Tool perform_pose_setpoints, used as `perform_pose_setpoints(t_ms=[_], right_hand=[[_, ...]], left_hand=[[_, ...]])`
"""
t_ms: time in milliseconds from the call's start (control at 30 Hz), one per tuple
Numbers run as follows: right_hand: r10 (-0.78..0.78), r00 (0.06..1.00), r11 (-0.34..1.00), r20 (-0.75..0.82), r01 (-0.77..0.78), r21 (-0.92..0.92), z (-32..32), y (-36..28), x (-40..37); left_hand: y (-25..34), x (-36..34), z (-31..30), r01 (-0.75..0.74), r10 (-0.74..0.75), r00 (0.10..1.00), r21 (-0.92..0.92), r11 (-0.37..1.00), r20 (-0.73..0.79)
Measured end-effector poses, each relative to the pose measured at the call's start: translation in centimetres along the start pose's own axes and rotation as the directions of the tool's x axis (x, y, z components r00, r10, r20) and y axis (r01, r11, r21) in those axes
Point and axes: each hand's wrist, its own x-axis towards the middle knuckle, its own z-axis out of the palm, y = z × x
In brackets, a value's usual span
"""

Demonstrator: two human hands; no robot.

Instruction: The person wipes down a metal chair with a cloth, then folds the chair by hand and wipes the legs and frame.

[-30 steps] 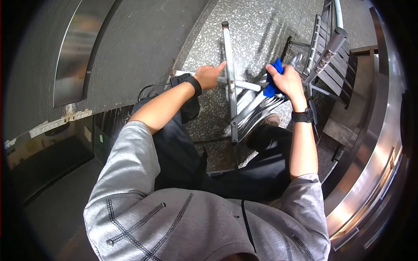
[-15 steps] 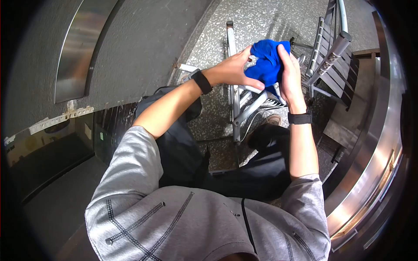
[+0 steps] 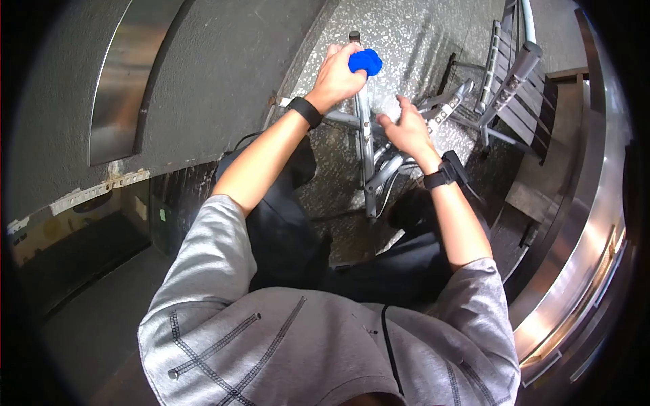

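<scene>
A bunched blue cloth (image 3: 365, 62) is gripped in my left hand (image 3: 337, 76), close to the upper end of a grey metal tube frame (image 3: 366, 145). My right hand (image 3: 409, 130) hangs above the middle of the frame, its fingers apart and nothing in them. Below that hand, several bars of the frame cross near the floor, with a thin white cable (image 3: 387, 193) beside them. A white bar with holes (image 3: 443, 114) lies just right of my right fingers. Both wrists wear black bands.
On the right stands a slatted metal folding chair (image 3: 521, 95), beside a curved steel counter edge (image 3: 575, 237). A dark wall (image 3: 223, 68) with a steel plate (image 3: 128, 81) rises at left. The floor (image 3: 406, 34) is speckled stone.
The blue cloth was spread between both hands; now it is bunched in my left hand, which has moved up and left. My right hand has let go and moved down and left.
</scene>
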Motion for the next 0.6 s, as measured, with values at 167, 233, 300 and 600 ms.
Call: perform_pose_setpoints(t_ms=[167, 233, 300, 600], right_hand=[[0.031, 0.990, 0.962, 0.136, 0.007, -0.273, 6.1, 1.2, -2.2], [0.103, 0.991, 0.942, 0.088, -0.069, -0.329, 7.3, -0.7, -2.2], [0.122, 0.992, 0.926, -0.013, -0.119, -0.359, 8.6, -1.4, -2.3], [0.079, 0.962, 0.879, -0.261, -0.191, -0.437, 12.8, 0.4, -1.3]], left_hand=[[-0.2, -0.6, 1.2, -0.026, -0.003, 0.987, 0.177, 0.984, 0.160], [-1.0, -2.0, 3.3, -0.078, 0.048, 0.989, 0.225, 0.971, 0.139], [-3.5, -4.1, 6.0, -0.131, 0.078, 0.982, 0.319, 0.939, 0.173], [-4.8, -4.6, 8.6, -0.099, 0.072, 0.994, 0.351, 0.931, 0.088]])
